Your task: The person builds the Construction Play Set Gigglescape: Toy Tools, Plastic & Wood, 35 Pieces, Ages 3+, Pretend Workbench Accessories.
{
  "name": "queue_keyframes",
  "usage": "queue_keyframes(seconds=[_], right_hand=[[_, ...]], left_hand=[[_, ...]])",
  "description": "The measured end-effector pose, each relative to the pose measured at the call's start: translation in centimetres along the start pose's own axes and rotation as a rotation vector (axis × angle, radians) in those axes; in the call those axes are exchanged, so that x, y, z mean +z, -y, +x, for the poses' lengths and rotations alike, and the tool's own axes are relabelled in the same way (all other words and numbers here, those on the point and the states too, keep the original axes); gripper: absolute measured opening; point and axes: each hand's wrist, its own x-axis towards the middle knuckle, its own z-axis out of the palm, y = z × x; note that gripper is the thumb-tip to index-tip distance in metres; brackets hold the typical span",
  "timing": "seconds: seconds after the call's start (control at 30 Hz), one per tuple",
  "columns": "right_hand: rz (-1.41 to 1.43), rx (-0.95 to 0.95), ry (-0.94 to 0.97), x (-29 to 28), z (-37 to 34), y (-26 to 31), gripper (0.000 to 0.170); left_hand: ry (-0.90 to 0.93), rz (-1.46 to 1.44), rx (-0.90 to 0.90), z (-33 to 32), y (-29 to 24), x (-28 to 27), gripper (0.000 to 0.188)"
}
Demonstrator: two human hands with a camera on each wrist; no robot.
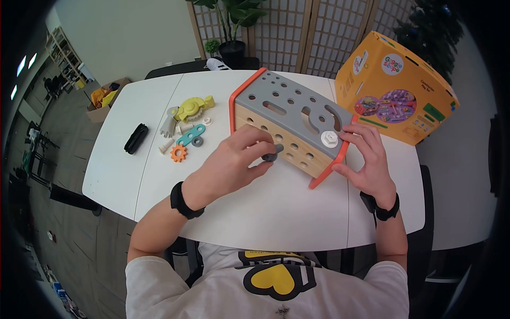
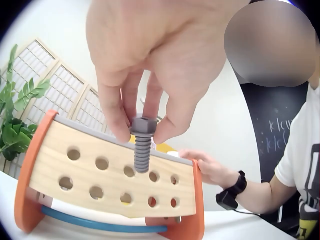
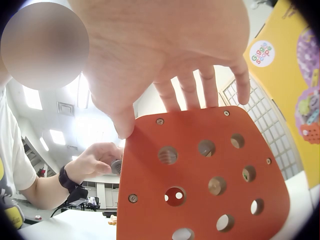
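A toy workbench (image 1: 287,119) with a grey holed top, wooden front panel and orange ends stands at an angle on the table. My left hand (image 1: 226,166) pinches a dark grey bolt (image 2: 143,150) by its head between thumb and fingers. In the left wrist view its threaded shaft points down, overlapping the holed wooden panel (image 2: 112,180). The right hand (image 1: 372,165) holds the workbench at its right end, fingers over the top edge of the orange end panel (image 3: 145,172) and thumb at its front edge. A white hex-headed piece (image 1: 329,139) sits on the grey top close to that hand.
Left of the workbench lie a yellow toy saw (image 1: 192,109), a teal strip (image 1: 190,135), an orange gear (image 1: 178,153), a grey ring (image 1: 197,141) and pale bolts. A black case (image 1: 136,139) rests farther left. The yellow toy box (image 1: 396,85) stands behind right.
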Motion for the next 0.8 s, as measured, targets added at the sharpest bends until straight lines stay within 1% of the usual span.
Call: queue_keyframes(seconds=[0.1,0.3,0.4,0.5,0.6,0.7,0.8], right_hand=[[-0.005,-0.015,-0.005,-0.1,0.1,0.0,0.06],[0.01,0.009,0.001,0.0,0.1,0.1,0.059],[0.011,0.004,-0.008,-0.1,0.1,0.2,0.059],[0.02,0.002,-0.011,-0.1,0.2,0.3,0.057],[0.024,-0.002,-0.017,-0.2,0.3,0.4,0.054],[0.022,-0.029,-0.03,-0.1,0.4,0.4,0.052],[0.021,-0.042,-0.044,0.0,0.4,0.3,0.051]], left_hand=[[-0.027,0.021,0.098,0.1,0.0,1.5,0.031],[-0.029,0.029,0.176,0.4,-0.4,3.0,0.029],[-0.009,0.114,0.195,0.3,-0.2,3.2,0.026],[0.015,0.21,0.233,0.5,0.5,3.9,0.026],[0.0,0.349,0.303,1.6,0.7,4.2,0.034],[-0.035,0.36,0.23,2.7,0.3,4.4,0.044],[-0.051,0.39,0.185,3.1,0.1,4.5,0.05]])
